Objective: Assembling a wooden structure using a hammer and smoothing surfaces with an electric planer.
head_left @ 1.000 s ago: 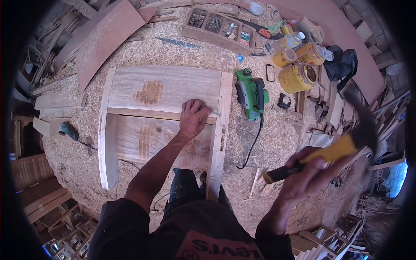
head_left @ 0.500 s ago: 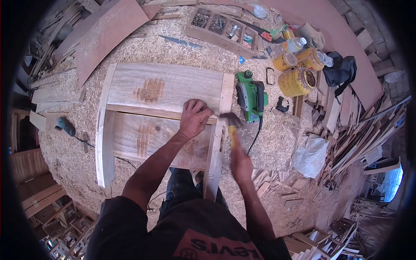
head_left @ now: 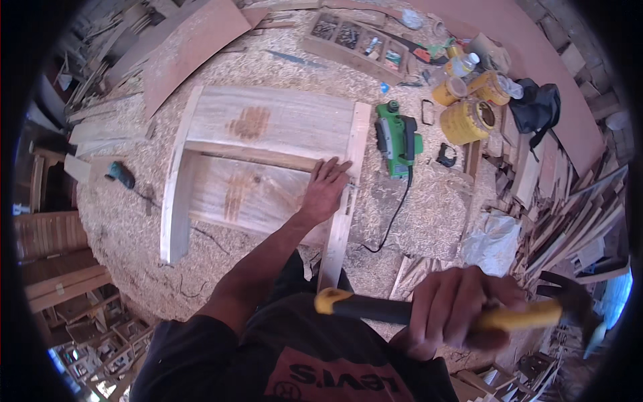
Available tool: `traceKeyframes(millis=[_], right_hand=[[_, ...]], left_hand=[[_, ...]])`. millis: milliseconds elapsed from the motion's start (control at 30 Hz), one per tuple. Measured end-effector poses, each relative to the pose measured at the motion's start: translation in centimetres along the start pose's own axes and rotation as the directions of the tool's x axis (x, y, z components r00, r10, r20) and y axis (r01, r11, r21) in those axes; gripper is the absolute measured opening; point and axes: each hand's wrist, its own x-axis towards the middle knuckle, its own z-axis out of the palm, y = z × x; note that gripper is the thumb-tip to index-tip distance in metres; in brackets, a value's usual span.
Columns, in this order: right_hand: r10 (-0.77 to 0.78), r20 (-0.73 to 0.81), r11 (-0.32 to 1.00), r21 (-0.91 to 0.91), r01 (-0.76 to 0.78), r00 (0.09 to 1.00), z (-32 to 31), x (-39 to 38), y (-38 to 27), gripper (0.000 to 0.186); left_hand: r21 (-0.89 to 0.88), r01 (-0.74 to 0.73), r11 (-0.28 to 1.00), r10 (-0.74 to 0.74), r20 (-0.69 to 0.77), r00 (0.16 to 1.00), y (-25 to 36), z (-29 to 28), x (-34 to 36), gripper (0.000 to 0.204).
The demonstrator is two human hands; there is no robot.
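A pale wooden frame with two stained boards [head_left: 221, 107] lies on the shavings-covered floor. My left hand [head_left: 325, 189] rests on its middle crosspiece by the right rail [head_left: 358, 130], fingers stretched out and slightly bent; a small nail [head_left: 350, 185] shows beside them. In the lower right, my right hand [head_left: 447, 311] is wrapped round the yellow-and-black handle of a hammer [head_left: 519, 315], whose blurred head points to the right, away from the frame.
Right of the frame lie a green corded planer [head_left: 395, 144], yellow containers [head_left: 462, 124], a black bag [head_left: 536, 107] and scrap wood [head_left: 576, 221]. A compartmented box [head_left: 351, 57] is beyond; a teal power tool [head_left: 120, 175] and plywood sheet [head_left: 194, 47] sit left.
The hammer came down beside my left hand half a second ago and is now swung back, low right. My left fingers have straightened somewhat. The view has shifted slightly.
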Motion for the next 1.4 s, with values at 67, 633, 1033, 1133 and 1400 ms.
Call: traceKeyframes(millis=[67,633,1033,1133,1400], right_hand=[[-0.127,0.084,0.976,0.189,0.109,0.988,3.0,1.1,1.4,0.022],[0.236,0.178,0.882,0.374,-0.288,0.955,11.3,8.7,12.1,0.009],[0.367,0.241,0.834,0.342,-0.432,0.898,14.2,14.8,21.6,0.019],[0.329,0.145,0.904,0.237,-0.356,0.933,12.5,13.3,24.5,0.017],[0.372,-0.759,0.544,-0.288,-0.788,0.534,6.6,7.8,29.5,0.044]], left_hand=[[-0.116,0.037,0.993,-0.032,0.045,0.998,0.1,0.1,-0.1,0.023],[0.326,0.553,0.767,-0.546,-0.119,0.829,-24.2,-21.0,-14.0,0.023],[0.212,0.4,0.892,-0.419,0.055,0.906,-28.5,-22.0,-12.7,0.016],[0.133,0.416,0.9,-0.43,0.104,0.897,-29.3,-23.6,-13.5,0.016],[-0.079,0.619,0.781,-0.618,-0.239,0.749,-30.0,-24.2,-12.5,0.017]])
